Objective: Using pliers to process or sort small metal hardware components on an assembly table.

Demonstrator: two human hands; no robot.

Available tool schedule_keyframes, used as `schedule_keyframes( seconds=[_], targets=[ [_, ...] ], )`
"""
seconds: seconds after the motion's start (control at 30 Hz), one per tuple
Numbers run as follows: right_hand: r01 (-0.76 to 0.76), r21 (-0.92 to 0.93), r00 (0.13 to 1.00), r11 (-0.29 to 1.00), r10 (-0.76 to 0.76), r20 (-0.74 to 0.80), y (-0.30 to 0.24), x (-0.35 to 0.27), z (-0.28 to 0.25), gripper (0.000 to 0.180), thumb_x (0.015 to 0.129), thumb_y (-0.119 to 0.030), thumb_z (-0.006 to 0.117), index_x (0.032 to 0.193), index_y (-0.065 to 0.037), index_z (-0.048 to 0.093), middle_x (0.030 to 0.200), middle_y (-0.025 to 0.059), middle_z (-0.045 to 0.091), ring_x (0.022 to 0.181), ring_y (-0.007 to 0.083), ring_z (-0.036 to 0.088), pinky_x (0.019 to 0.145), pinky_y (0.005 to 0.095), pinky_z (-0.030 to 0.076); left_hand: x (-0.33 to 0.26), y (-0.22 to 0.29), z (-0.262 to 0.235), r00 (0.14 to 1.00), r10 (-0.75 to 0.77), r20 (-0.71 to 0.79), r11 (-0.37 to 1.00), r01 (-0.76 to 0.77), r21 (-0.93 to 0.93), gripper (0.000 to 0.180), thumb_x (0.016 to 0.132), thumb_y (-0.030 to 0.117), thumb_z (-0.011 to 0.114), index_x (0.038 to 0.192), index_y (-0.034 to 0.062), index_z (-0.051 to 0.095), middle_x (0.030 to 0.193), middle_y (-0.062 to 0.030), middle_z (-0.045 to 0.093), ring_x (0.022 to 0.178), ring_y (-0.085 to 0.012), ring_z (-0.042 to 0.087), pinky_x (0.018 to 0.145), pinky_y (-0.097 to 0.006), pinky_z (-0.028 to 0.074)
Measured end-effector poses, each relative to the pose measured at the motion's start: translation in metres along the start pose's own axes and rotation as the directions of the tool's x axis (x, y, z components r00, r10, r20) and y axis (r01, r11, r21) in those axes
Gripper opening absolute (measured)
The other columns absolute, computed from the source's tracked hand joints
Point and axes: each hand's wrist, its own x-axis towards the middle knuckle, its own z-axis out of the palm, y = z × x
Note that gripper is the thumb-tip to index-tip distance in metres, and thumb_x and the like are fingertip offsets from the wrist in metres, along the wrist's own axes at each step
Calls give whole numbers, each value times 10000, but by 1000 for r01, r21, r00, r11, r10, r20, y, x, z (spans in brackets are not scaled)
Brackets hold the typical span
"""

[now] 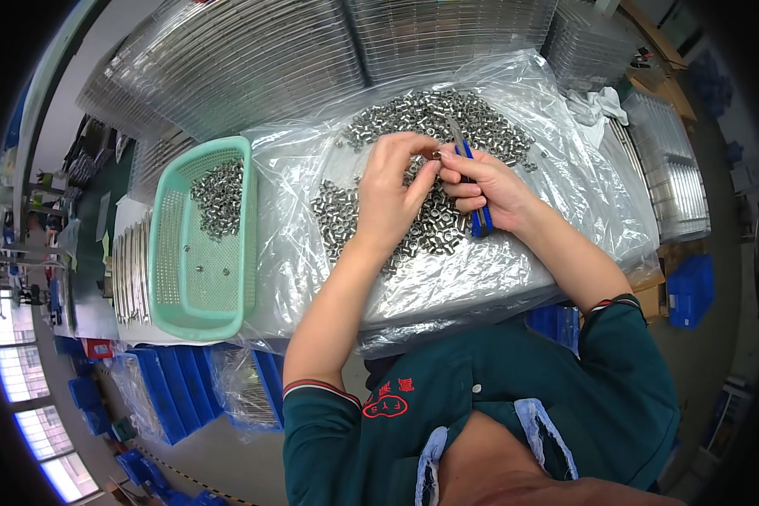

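Dark green sleeves nearest; left hand point(394, 190) pinching a small metal piece point(437, 155) at 12 o'clock over the fastener heap point(430, 118) on clear plastic, right hand point(485, 187) closed around blue-handled pliers point(472, 181); risk: piece slipping, lost among identical fasteners.

Mint-green perforated basket point(170, 253), silver metal parts point(447, 114), blue-handled pliers point(478, 215).

shiny metal nuts point(430, 114), glossy plastic sheet point(565, 177)
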Motion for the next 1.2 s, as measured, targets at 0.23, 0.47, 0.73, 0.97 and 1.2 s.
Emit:
schedule_keyframes(
  seconds=[0.23, 0.47, 0.73, 0.97, 1.2],
  targets=[
    [6, -20, 1000, 1000, -6, 0, -1, 1, 0, 103, 877, -193, 546, 869, -100, 503, 681, -51, 474, 462, -21, 352, 348, 115, 260, 1, 1, -1, 998, -65, 5, 996, 65, -62, 180, 758, 41, 630, 934, 46, 593, 963, -75, 562, 855, -170, 558, 677, -259, 457],
    [11, -31, 1000, 999, -12, -23, -2, 1, 1, 155, 862, -228, 573, 819, -96, 505, 663, -56, 473, 461, -22, 348, 345, 115, 257, -1, -2, -1, 998, -64, 21, 996, 65, -55, 168, 760, 56, 635, 924, 46, 596, 956, -75, 562, 858, -174, 560, 668, -261, 463],
    [-30, -14, 1000, 999, 30, -10, -2, 1, 0, 172, 890, -234, 525, 903, -63, 534, 655, -54, 458, 460, -21, 338, 344, 115, 250, 0, 4, 1, 999, -49, 14, 998, 50, -24, 201, 749, 67, 651, 935, 37, 580, 944, -77, 561, 848, -181, 565, 662, -269, 459],
    [-42, -21, 999, 999, 42, 11, -2, 2, 0, 253, 916, -245, 469, 1020, -25, 535, 647, -60, 446, 451, -18, 331, 343, 117, 245, 0, -1, 1, 1000, -2, 11, 1000, 2, -1, 186, 751, 110, 642, 916, 41, 589, 922, -89, 562, 800, -212, 564, 677, -286, 450],
    [-67, -26, 997, 997, 68, 29, -3, 1, 8, 321, 939, -223, 415, 1160, 4, 465, 656, -47, 408, 449, -12, 316, 338, 120, 257, 8, -12, -23, 864, -480, -150, 722, 292, -627, 222, 879, 212, 531, 1007, 31, 547, 927, -45, 555, 801, -131, 536, 644, -238, 425]
  ],
)
